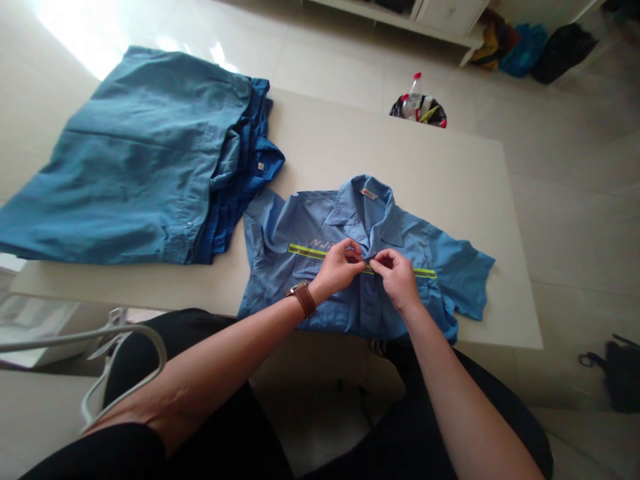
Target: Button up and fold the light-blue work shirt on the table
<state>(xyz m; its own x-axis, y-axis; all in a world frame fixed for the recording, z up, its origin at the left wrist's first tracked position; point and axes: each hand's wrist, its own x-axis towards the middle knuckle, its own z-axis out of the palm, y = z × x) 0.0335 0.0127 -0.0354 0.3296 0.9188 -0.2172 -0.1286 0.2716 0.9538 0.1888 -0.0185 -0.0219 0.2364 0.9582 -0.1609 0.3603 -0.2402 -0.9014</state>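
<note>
A blue short-sleeved work shirt [320, 307] lies front side up on the white table, its collar away from me and its hem at the near edge. A yellow-green reflective stripe [425, 273] runs across its chest. My left hand [341, 268], with a brown-strapped watch [301, 298] on the wrist, pinches the shirt's front edge just below the collar. Close beside it, my right hand [397, 277] pinches the same front placket. The fingertips almost meet there, and they hide whatever button lies between them.
A thick stack of folded blue garments [145, 153] covers the left of the white table [460, 173]. Beyond the far edge stands a bin [419, 112] with bottles. A white cable [150, 328] loops near my left arm. Bags [525, 50] lie on the floor at the far right.
</note>
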